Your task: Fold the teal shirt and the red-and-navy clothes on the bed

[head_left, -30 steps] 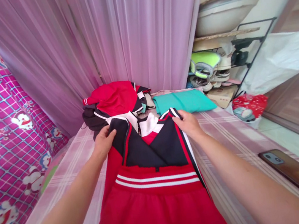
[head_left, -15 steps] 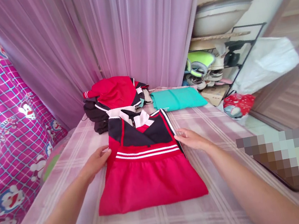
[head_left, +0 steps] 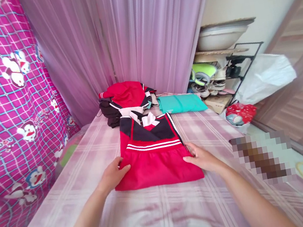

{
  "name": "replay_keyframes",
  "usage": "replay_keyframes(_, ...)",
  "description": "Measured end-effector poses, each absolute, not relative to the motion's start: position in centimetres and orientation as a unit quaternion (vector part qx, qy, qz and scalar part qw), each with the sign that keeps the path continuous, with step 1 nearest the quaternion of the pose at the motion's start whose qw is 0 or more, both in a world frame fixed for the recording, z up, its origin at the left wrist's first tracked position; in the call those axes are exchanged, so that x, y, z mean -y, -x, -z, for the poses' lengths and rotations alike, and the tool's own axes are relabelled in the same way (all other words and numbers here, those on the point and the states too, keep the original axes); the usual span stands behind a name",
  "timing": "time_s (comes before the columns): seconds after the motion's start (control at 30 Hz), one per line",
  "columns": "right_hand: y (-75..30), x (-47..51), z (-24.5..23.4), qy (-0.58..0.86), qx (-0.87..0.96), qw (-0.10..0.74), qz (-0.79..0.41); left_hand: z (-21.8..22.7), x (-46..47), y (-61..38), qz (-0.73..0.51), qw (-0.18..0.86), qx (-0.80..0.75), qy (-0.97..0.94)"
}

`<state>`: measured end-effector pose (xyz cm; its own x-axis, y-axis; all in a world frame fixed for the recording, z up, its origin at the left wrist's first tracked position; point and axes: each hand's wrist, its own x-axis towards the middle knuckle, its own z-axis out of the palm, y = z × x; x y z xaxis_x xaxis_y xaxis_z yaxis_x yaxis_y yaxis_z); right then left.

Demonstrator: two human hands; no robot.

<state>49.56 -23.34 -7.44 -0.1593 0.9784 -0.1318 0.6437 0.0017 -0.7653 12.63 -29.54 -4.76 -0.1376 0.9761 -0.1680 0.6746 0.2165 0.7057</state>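
Note:
A red dress (head_left: 156, 163) with a navy top and white stripes lies flat on the checked bed sheet (head_left: 163, 213). My left hand (head_left: 113, 173) rests on the skirt's left edge, fingers stretched out on the cloth. My right hand (head_left: 201, 156) lies on the skirt's right edge, fingers also flat. Neither hand grips the fabric.
A pile of red and dark clothes (head_left: 125, 100) sits at the bed's far end, with a folded teal garment (head_left: 180, 103) beside it. A shoe rack (head_left: 220, 74) and a red bag (head_left: 239, 113) stand at the right. A blurred object (head_left: 260, 158) lies near the right edge.
Both hands slid from the dress's shoulders down along its sides to the skirt, smoothing it flat. The view pulled back from the dress.

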Motion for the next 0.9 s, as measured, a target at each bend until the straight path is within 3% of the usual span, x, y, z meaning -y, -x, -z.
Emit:
replay_keyframes(0.1,-50.3,24.1,6.8,0.588,0.703,0.207,-0.343,4.6,30.4,-11.8,-0.242,0.32,-0.698,-0.593)
replay_keyframes(0.33,-48.6,22.6,3.2,0.657,0.727,0.1,-0.17,2.7,27.2,-10.5,-0.241,0.243,-0.699,-0.628)
replay_keyframes(0.6,-48.2,21.9,3.8,0.661,0.715,0.087,-0.21,3.0,26.2,-11.6,-0.167,0.257,-0.709,-0.635)
replay_keyframes(0.77,-48.4,21.5,4.5,0.656,0.705,0.108,-0.245,2.9,25.8,-10.7,-0.173,0.391,-0.696,-0.577)
replay_keyframes(0.9,-48.3,21.4,4.4,0.648,0.7,0.115,-0.279,2.7,25.7,-10.5,-0.172,0.425,-0.688,-0.563)
